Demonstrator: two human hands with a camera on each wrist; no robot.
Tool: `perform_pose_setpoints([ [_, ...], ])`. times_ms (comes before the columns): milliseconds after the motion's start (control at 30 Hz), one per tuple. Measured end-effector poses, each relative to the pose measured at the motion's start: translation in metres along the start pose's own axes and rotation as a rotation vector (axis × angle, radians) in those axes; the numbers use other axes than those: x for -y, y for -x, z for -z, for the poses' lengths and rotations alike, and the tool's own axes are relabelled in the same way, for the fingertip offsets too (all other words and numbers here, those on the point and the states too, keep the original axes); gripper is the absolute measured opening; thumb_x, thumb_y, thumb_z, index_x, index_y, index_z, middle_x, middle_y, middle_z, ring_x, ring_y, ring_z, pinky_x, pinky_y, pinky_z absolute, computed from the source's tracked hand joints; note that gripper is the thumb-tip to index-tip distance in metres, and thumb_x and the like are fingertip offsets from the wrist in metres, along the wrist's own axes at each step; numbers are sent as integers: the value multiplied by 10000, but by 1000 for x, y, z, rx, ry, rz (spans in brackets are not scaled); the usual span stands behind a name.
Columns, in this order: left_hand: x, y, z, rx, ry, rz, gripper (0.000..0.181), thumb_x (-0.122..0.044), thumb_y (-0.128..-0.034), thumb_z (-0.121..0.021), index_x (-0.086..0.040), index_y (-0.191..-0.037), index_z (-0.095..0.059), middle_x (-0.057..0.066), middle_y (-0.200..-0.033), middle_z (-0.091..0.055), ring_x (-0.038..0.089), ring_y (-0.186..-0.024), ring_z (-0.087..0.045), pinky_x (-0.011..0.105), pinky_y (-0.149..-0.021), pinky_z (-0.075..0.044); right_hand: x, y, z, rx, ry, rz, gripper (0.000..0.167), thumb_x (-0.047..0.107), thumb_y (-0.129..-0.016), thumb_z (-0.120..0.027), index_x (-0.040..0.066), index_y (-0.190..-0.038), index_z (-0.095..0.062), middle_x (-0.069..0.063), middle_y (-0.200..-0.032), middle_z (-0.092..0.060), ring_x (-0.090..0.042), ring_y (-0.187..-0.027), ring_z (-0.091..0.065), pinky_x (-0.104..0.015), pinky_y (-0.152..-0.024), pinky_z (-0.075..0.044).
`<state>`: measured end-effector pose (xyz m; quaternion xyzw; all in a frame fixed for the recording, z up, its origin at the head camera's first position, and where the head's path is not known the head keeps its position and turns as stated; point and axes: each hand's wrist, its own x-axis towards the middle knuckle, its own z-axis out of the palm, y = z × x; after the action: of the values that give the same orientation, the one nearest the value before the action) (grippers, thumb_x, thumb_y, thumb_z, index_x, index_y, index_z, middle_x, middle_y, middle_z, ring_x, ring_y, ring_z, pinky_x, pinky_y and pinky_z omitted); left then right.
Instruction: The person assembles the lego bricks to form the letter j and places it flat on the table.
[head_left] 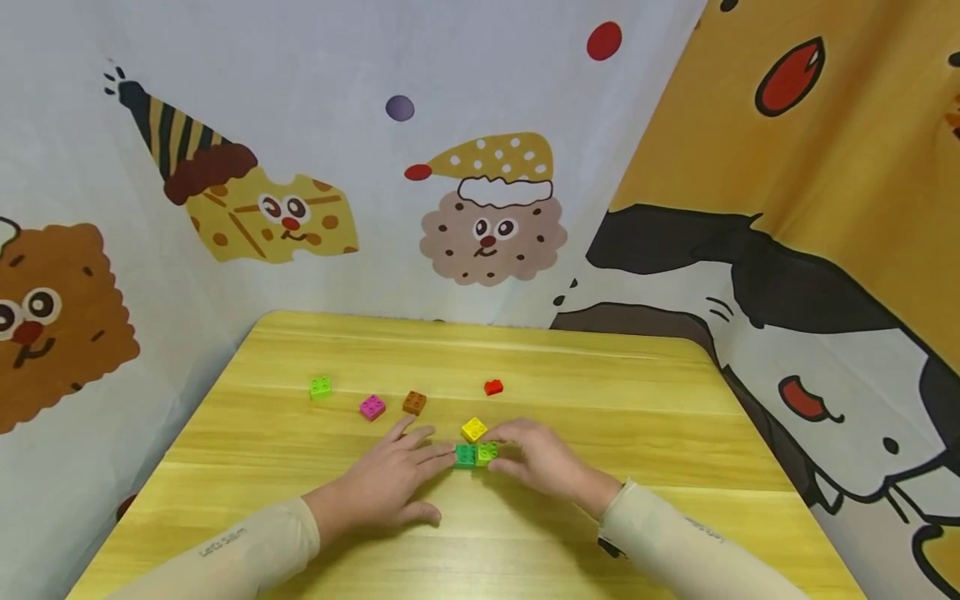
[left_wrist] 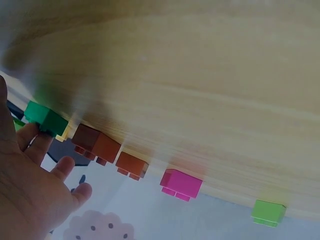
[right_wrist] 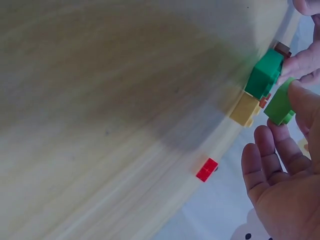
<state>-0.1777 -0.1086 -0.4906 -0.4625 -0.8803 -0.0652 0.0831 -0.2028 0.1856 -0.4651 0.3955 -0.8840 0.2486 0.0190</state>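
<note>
My right hand [head_left: 543, 462] pinches a light green brick [head_left: 487, 452] between thumb and finger. In the right wrist view this brick [right_wrist: 280, 102] is off the table, close to a dark green brick [right_wrist: 265, 74]. My left hand [head_left: 390, 479] touches the dark green brick [head_left: 465, 455] with extended fingertips, its thumb spread away. Just behind sits a yellow brick [head_left: 474, 429]. A larger brown brick [left_wrist: 96, 144] shows near the left fingers in the left wrist view; in the head view the left hand seems to hide it.
Farther back on the wooden table [head_left: 637, 392] lie a small red brick [head_left: 493, 387], a brown brick [head_left: 415, 402], a magenta brick [head_left: 372, 407] and another light green brick [head_left: 320, 387]. A cartoon-printed curtain [head_left: 300, 108] hangs behind the table.
</note>
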Motion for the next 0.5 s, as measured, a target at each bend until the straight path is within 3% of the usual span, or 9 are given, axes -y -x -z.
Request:
perform_pose_setpoints([
  [500,2,1,-3,-5,12,4,831,-729,-866,-533,-173,-1481,-477,-11,-1499,-468,336,-1391,-371,611,-1152,-102,0,-6,-9,-4,58,-1,322,264,-882,-770,207,-1190,-695,85,-1175,-665,-88,-1070,-615,-302,-913,-513],
])
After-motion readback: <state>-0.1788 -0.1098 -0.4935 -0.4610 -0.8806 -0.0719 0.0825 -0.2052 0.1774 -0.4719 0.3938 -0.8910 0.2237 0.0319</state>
